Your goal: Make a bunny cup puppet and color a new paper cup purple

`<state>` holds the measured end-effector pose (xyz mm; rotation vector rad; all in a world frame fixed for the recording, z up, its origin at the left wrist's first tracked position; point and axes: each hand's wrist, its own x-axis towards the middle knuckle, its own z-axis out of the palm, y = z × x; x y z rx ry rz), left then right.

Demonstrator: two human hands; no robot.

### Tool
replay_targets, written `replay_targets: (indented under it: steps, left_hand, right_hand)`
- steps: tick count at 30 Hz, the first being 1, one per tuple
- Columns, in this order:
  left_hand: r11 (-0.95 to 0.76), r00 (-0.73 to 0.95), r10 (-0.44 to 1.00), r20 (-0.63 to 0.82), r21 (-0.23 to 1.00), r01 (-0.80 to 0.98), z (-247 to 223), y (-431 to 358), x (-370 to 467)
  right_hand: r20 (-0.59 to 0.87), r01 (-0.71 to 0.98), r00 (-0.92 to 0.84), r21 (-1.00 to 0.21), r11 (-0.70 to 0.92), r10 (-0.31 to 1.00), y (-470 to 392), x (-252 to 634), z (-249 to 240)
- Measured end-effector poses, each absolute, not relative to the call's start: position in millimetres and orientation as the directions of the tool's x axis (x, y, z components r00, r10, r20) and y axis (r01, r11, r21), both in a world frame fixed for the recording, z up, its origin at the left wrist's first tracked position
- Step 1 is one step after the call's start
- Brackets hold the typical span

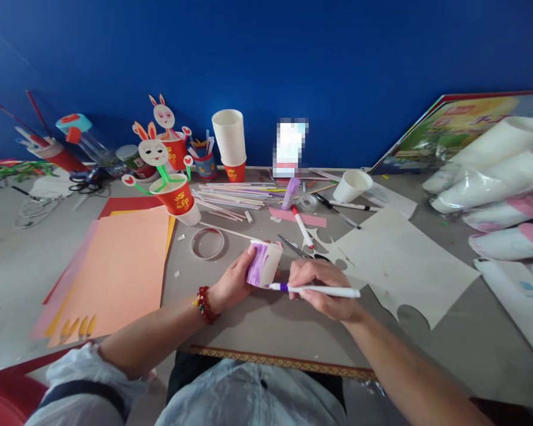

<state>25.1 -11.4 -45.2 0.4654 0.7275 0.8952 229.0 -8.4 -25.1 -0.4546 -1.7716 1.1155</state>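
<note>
Colouring with marker point(344, 291) gripped in your right hand point(322, 275) | part-purple paper point(259, 264) pinched in left hand point(231, 285) beside it | likely needs steady hold

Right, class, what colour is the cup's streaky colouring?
Purple, over white, on the cup; seen in the head view.

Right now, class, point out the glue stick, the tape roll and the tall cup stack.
Glue stick point(291, 194), head view, purple barrel.
Tape roll point(207, 257), head view, near rim.
Tall cup stack point(230, 141), head view, white side.
</note>
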Motion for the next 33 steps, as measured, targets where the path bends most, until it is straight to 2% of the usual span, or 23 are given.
replay_targets:
  steps: [3,8,12,14,18,20,24,29,33]
  left_hand:
    - [0.545,0.434,0.832,-0.345,0.649,-0.531,-42.3,-11.5,26.9]
    - [0.528,0.424,0.842,-0.334,0.671,-0.520,-42.3,-12.6,28.0]
    - [0.540,0.456,0.827,-0.328,0.689,-0.484,-44.1,-13.1,26.9]
    - [0.542,0.455,0.826,-0.332,0.690,-0.480,-43.2,-13.3,27.0]
    - [0.537,0.417,0.838,-0.353,0.673,-0.509,-41.3,-13.2,27.5]
    - [0.541,0.431,0.833,-0.346,0.669,-0.509,-42.1,-12.8,27.2]
    - [0.544,0.480,0.820,-0.311,0.686,-0.484,-44.0,-12.3,26.5]
    - [0.543,0.456,0.827,-0.329,0.676,-0.498,-43.2,-12.3,26.1]
    - [0.555,0.485,0.812,-0.326,0.689,-0.466,-44.0,-11.6,25.5]
  right_hand:
    - [0.527,-0.168,-0.433,-0.844,0.509,0.731,-6.7,231.8,-20.7]
    - [0.536,-0.047,-0.486,-0.805,0.591,0.690,-4.5,231.7,-24.1]
    - [0.526,0.062,-0.326,-0.817,0.573,0.786,-1.1,236.7,-28.3]
    - [0.522,0.051,-0.335,-0.822,0.568,0.785,-1.2,237.2,-28.4]
    - [0.537,-0.051,-0.509,-0.799,0.599,0.673,-4.0,233.2,-27.9]
    - [0.546,-0.019,-0.479,-0.789,0.614,0.687,-4.3,232.7,-28.1]
    - [0.542,0.092,-0.301,-0.802,0.590,0.785,-3.5,234.4,-28.0]
    - [0.545,0.002,-0.444,-0.793,0.609,0.712,-6.0,232.8,-26.2]
    - [0.539,0.108,-0.313,-0.797,0.594,0.782,-5.9,232.6,-27.2]
